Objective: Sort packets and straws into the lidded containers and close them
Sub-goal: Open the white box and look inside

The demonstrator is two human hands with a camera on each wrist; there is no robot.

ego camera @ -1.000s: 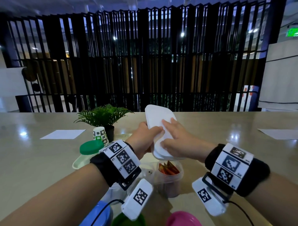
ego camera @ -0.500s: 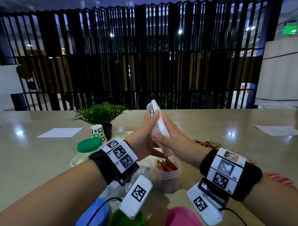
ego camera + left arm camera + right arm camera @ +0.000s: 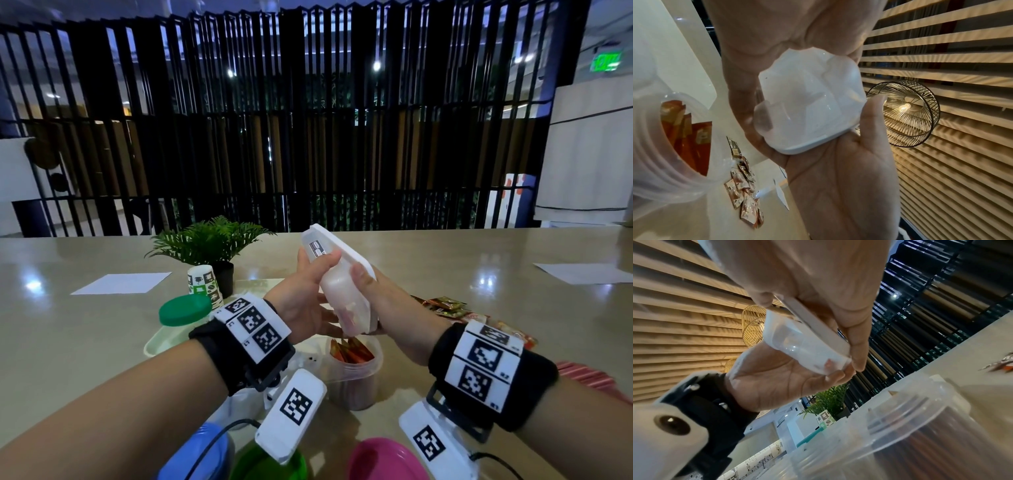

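Observation:
Both hands hold a white lidded rectangular container [image 3: 337,284] in the air, tilted on end with its lid facing right. My left hand [image 3: 308,294] grips its translucent body from the left; in the left wrist view the container [image 3: 809,110] lies between thumb and fingers. My right hand [image 3: 380,308] pinches the lid side, also visible in the right wrist view on the container [image 3: 807,344]. Directly below stands an open clear round jar [image 3: 356,373] with orange packets [image 3: 349,351] upright inside. Loose packets [image 3: 445,305] lie on the table to the right.
Red striped straws [image 3: 582,377] lie at the right edge. A green-lidded tub [image 3: 185,310] on a pale tray, a paper cup [image 3: 203,289] and a potted plant [image 3: 212,243] stand left. Blue [image 3: 205,455], green [image 3: 270,462] and pink [image 3: 380,459] lids sit near me.
The white container has turned from lid facing me to edge-on, with the lid now to the right. Both hands kept their hold and shifted round it.

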